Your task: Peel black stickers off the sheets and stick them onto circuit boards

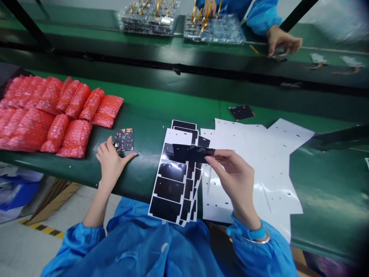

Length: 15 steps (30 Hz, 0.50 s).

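My right hand (235, 177) pinches the right end of a thin black film piece (190, 153), held above a fanned stack of white sheets with black rectangles (170, 188). The top sheet shows bare white at its upper end. My left hand (111, 159) rests on the green table with thumb and fingers spread, beside a small circuit board (125, 139). Its fingertips are at the board's left edge, and the thumb lies below it.
Red bubble-wrapped packs (75, 138) lie at the left. White sheets (250, 165) spread at the right, with a dark board (241, 112) behind them. Across, a person's hand (282, 40) is near stacked clear trays (215, 29) on a raised shelf.
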Tool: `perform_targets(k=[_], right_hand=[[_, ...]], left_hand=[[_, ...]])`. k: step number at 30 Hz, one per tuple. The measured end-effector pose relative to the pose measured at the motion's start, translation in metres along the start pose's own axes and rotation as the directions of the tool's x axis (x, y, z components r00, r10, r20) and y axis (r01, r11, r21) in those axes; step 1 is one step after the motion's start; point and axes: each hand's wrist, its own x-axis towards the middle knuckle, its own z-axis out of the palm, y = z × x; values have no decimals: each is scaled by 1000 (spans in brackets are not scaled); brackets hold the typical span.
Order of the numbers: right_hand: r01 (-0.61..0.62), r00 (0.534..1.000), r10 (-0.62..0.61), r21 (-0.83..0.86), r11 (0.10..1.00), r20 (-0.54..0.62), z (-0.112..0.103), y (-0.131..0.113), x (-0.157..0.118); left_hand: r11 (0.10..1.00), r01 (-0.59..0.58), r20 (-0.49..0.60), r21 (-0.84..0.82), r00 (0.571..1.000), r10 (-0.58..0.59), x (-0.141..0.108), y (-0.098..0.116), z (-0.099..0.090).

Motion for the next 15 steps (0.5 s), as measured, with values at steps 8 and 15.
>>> perform_targets(k=[8, 15], right_hand=[[1, 1000, -1, -12, 1000, -11, -9, -10, -1], [-110, 994, 108, 170, 979, 20, -10, -21, 0]], left_hand=[[979, 129, 69, -155, 990, -120, 26, -6, -4], [725, -139, 36, -675, 975, 221, 4, 19, -21]])
